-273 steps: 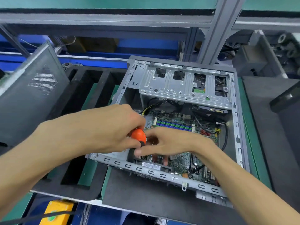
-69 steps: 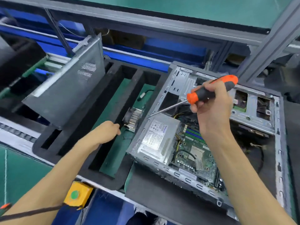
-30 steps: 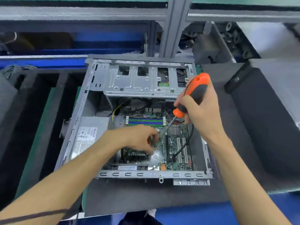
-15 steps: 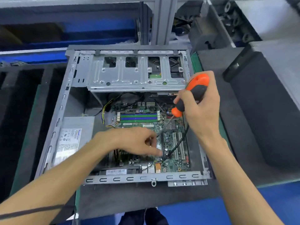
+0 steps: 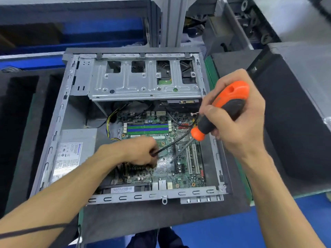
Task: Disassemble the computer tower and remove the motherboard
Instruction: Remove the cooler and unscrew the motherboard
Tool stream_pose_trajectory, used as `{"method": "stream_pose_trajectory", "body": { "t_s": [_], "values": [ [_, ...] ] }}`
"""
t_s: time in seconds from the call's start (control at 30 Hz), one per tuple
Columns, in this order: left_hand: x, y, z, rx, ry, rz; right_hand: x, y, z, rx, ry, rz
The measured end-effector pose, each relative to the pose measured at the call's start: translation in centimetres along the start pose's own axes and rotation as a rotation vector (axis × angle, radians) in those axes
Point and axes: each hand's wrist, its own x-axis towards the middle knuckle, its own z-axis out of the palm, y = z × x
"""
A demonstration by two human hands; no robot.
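Computer case [image 5: 53, 133] lies open on the tabletop [image 5: 161, 217]; motherboard [image 5: 166, 163] still seated inside. Right hand [image 5: 238, 120] grips screwdriver [image 5: 220, 113]; left hand [image 5: 139, 153] pinches a black cable [image 5: 172, 144]. Removal judged outstanding.

Your single head-worn camera looks steeply down and forward from directly above the near rim of the open computer tower [image 5: 136, 195], close enough that the case fills the middle of the wide-angle frame. Beyond the tower's far edge, an upright aluminium post [image 5: 172, 22] bends away with the lens. Your left hand [image 5: 141, 152] and right hand [image 5: 238, 119] enter from the bottom corners, forearms converging over the tower. With only this one view, no second camera shares any part of the scene.
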Motion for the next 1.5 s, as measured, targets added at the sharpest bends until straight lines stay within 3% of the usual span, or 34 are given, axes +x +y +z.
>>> {"method": "stream_pose_trajectory", "body": {
  "t_s": [0.17, 0.33, 1.5],
  "values": [
    [0.3, 0.0, 0.4, -0.024, -0.001, 0.014, -1.3, -1.5, -1.2, -0.358, -0.551, 0.235],
    [0.2, 0.3, 0.5, -0.05, -0.019, 0.025, -2.7, -1.0, -0.3, -0.507, -0.73, 0.311],
    [0.2, 0.2, 0.7, -0.029, -0.031, 0.004, -4.5, -0.6, -0.6, -0.56, -0.704, 0.242]
  ]
}}
